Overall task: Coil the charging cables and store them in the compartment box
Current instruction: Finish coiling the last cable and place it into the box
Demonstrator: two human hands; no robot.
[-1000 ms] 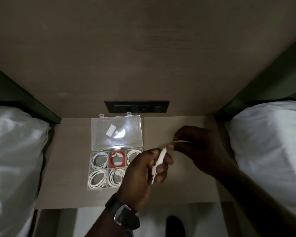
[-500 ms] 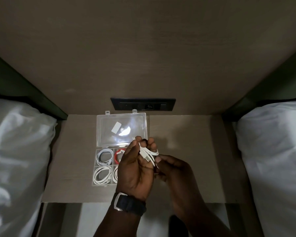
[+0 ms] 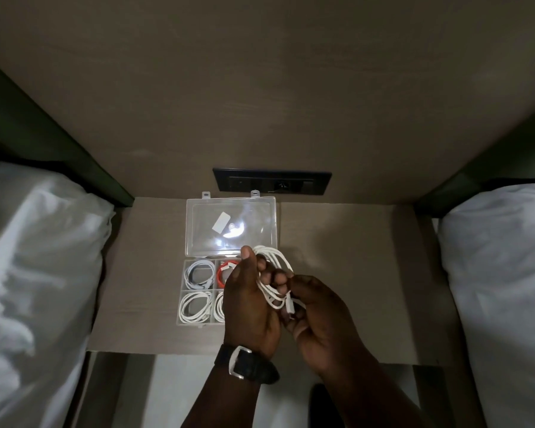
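White cable (image 3: 272,274) wound into several loops, held above the near right part of the box (image 3: 198,291) on the bedside table (image 3: 142,273). Left hand (image 3: 250,307) closed around the loops, thumb up on the far side, fingers curled through the bundle. Right hand (image 3: 318,313) just beside it on the near right, fingertips pinched on the loose plug end (image 3: 289,307) at the bottom of the coil. Lid (image 3: 230,225) open, lying flat on the far side toward the wall socket (image 3: 272,182).

Already filled: far left and near left compartments with white coils, far middle with a red coil (image 3: 226,271), near middle with another white one, partly hidden behind the left hand. Right-hand compartments hidden by the hands; cannot tell which is free.

Probably finishing the last turn and tucking the end. Risks from here: loops springing apart if the left grip eases before the end is secured; coil wound too wide to drop into a compartment; plug end sticking up and stopping the lid from closing; coil snagging a neighbouring cable on the way in.
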